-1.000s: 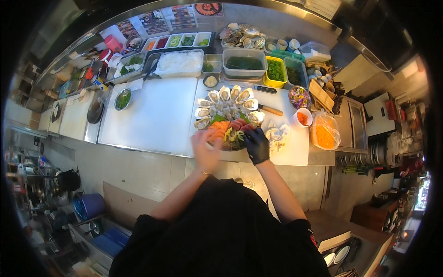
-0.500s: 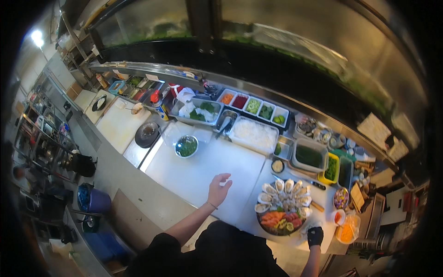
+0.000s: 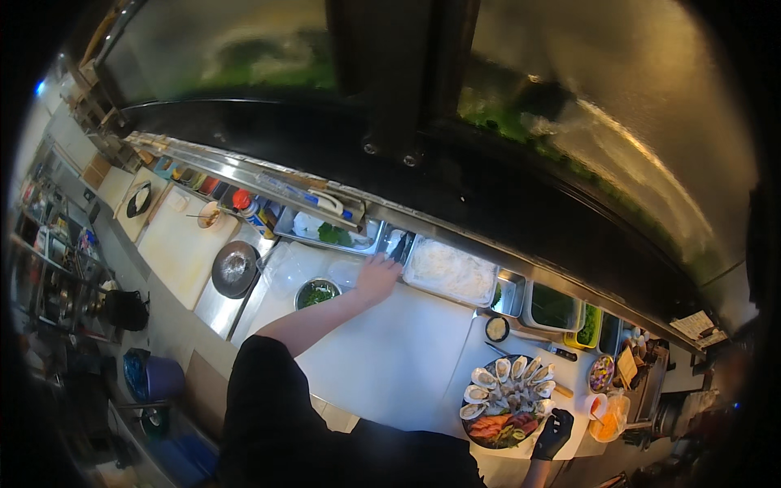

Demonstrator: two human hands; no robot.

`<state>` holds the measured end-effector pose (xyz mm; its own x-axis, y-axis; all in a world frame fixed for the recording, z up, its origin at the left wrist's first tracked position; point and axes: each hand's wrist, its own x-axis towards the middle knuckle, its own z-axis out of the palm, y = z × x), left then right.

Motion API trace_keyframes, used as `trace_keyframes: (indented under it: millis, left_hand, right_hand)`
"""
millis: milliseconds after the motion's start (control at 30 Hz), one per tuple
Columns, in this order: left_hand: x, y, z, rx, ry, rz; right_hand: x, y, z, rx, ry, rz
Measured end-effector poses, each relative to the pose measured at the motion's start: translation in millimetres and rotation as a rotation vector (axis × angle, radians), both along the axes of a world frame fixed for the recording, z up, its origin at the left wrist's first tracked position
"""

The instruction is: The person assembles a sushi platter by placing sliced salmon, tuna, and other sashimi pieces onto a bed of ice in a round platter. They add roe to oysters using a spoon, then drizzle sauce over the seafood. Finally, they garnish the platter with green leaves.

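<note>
My bare left hand (image 3: 379,278) reaches across the white cutting board (image 3: 370,346) to a small metal pan (image 3: 394,235). Its fingers are bent together at the end of a dark-handled utensil (image 3: 401,248) lying in that pan. Just left of my forearm stands a bowl of chopped greens (image 3: 316,290), partly covered by it. My right hand (image 3: 554,437), in a black glove, is curled beside a round dark platter (image 3: 478,433). Something small and whitish shows at its fingers, too small to name. Oysters in the shell (image 3: 503,370) ring the platter's far side, with sliced orange and red fish (image 3: 490,426) in front.
Behind the board stand a tray of white shreds (image 3: 451,267), a bin of dark green leaves (image 3: 553,306) and a yellow tub (image 3: 587,327). A knife (image 3: 561,353) lies beyond the platter. Overhead, a metal ledge (image 3: 325,195) runs low across the back. A dark round plate (image 3: 234,269) sits left.
My left hand has moved forward from above the board to the small metal pan. The right hand stays beside the platter. The view has shifted, with the overhead ledge covering more of the back row.
</note>
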<state>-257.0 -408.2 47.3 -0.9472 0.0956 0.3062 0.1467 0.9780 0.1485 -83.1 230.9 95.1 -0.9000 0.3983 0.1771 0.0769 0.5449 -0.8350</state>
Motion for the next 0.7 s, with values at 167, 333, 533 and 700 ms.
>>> trace_keyframes:
  millis: [167, 333, 533, 700]
  left_hand:
    - [21.8, 9.2, 1.2, 0.729, 0.146, 0.345]
    - [57.7, 35.5, 4.8, 1.533, 0.231, 0.771]
    - [106.4, 85.0, -18.0, 1.747, 0.359, 0.901]
    - [124.8, 86.0, -47.6, 1.651, 0.31, 0.637]
  right_hand:
    - [-37.0, -80.2, 45.6, 0.234, 0.08, 0.193]
    - [-96.4, -220.9, 45.3, 0.141, 0.156, 0.602]
    - [-134.1, -415.1, 1.9, 0.334, 0.231, 1.042]
    - [-153.4, -474.6, -45.6, 0.595, 0.041, 1.148]
